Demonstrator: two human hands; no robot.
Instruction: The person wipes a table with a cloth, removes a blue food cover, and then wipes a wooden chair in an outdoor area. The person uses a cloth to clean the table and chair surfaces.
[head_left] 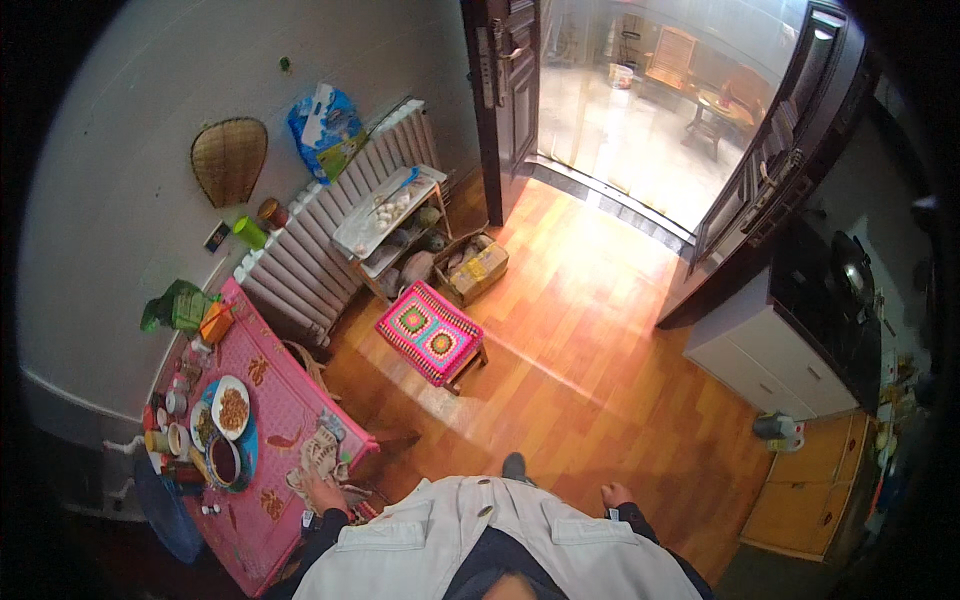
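Note:
My left hand (326,494) is at the right edge of the pink-covered table (262,545), its fingers on a crumpled beige patterned cloth (318,458); the cloth partly hides the grip. My right hand (616,494) hangs over the wooden floor at my right side, fingers curled, with nothing visible in it. Left of the cloth, a dark bowl (224,462) and a white oval plate of brown food (231,408) stand on a blue round tray (250,440).
Jars (178,438) and a green bag (180,306) line the table's wall side. A stool with a crocheted cover (432,333) stands ahead, near a cardboard box (474,268), a shelf rack (390,215) and a radiator (300,270). Cabinets (770,365) stand right; a doorway opens ahead.

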